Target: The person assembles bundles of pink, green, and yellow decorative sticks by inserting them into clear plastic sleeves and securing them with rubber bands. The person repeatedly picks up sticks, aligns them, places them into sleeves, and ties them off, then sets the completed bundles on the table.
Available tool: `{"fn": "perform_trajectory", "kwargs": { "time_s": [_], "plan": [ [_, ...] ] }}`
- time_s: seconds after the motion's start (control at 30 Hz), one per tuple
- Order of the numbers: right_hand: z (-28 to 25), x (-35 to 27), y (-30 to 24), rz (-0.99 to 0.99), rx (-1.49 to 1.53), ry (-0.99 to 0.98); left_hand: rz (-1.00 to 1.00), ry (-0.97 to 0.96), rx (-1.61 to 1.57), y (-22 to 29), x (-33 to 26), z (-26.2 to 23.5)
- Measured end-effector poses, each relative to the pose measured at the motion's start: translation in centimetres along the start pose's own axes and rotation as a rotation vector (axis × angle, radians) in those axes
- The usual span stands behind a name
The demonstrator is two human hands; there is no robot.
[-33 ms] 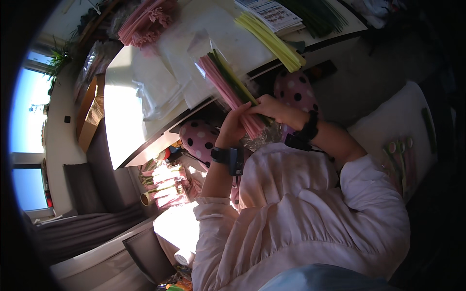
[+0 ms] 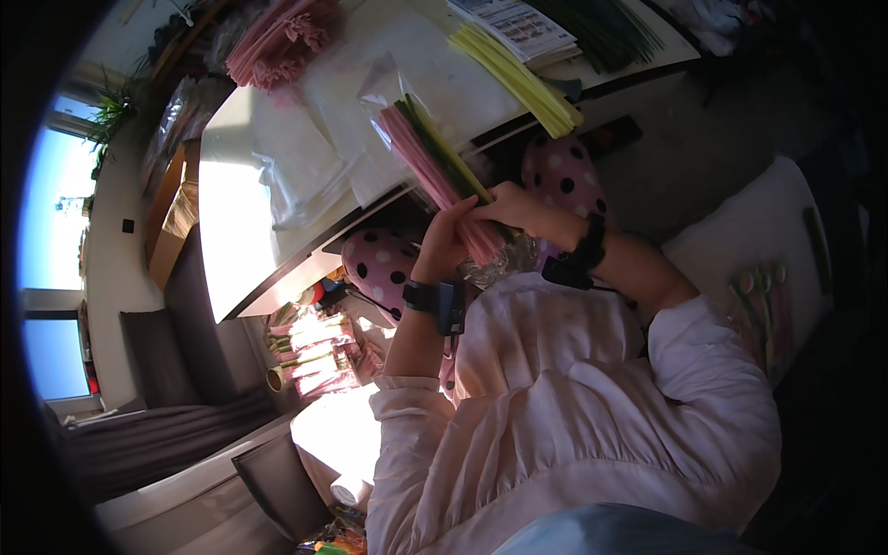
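A bundle of long thin pink and green stems (image 2: 427, 153), which look like pipe cleaners, lies slanted in a clear plastic bag (image 2: 381, 88). The pink ones are on the left, dark green and yellow-green ones on the right. My left hand (image 2: 445, 242) is closed around the lower pink part from the left. From the right, my right hand (image 2: 523, 209) grips the same bundle, its fingertips meeting the left hand's. Crumpled clear plastic (image 2: 504, 264) shows below the hands, over my lap. The fingers partly hide the lower stems.
The white table (image 2: 231, 171) in front bears a pink bundle (image 2: 277, 46), a yellow-green bundle (image 2: 518, 79), dark green stems (image 2: 601, 32), printed papers (image 2: 518, 28) and flat clear bags (image 2: 296, 185). Packed pink and green bundles (image 2: 319, 356) lie low left. A pale cushion (image 2: 740, 222) holds scissors (image 2: 763, 282) at right.
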State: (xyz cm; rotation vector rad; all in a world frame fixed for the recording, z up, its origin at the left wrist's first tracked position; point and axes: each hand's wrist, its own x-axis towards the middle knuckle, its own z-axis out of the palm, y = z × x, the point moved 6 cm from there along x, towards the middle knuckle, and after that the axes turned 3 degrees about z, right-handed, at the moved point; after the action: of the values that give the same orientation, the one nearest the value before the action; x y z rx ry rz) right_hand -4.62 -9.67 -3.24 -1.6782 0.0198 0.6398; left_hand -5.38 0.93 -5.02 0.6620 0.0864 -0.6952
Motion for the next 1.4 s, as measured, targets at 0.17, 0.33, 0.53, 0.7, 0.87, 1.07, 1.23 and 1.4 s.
{"fn": "perform_trajectory", "kwargs": {
  "time_s": [0.17, 0.33, 0.53, 0.7, 0.87, 1.07, 1.23, 1.4],
  "plan": [
    [-0.2, -2.6, -0.3, -0.116, 0.017, 0.037, -0.002, -0.024, -0.04, 0.4, -0.1, 0.4],
    [-0.8, -3.6, -0.4, -0.12, 0.001, 0.064, 0.012, 0.073, 0.001, -0.1, -1.0, 1.3],
    [-0.9, -2.6, -0.2, -0.109, -0.031, 0.134, -0.043, -0.043, 0.06, -0.7, -1.7, 1.8],
    [-0.9, -3.0, -1.0, -0.212, -0.063, 0.122, -0.013, 0.001, -0.057, 0.2, -1.1, 2.8],
    [-0.7, -4.2, -1.6, -0.166, -0.187, 0.095, -0.066, 0.025, 0.077, 0.5, -0.5, 1.9],
    [-4.8, -2.5, -4.4, -0.077, -0.254, 0.02, 0.001, 0.116, -0.012, 0.5, -1.8, 1.0],
    [-5.0, 3.7, -7.3, -0.279, -0.004, 0.179, 0.03, 0.07, -0.091, 0.4, -3.7, 3.2],
    [-3.2, 9.5, -6.1, -0.245, -0.06, 0.23, 0.005, -0.022, -0.204, -0.4, -5.4, 5.0]
  ]
}}
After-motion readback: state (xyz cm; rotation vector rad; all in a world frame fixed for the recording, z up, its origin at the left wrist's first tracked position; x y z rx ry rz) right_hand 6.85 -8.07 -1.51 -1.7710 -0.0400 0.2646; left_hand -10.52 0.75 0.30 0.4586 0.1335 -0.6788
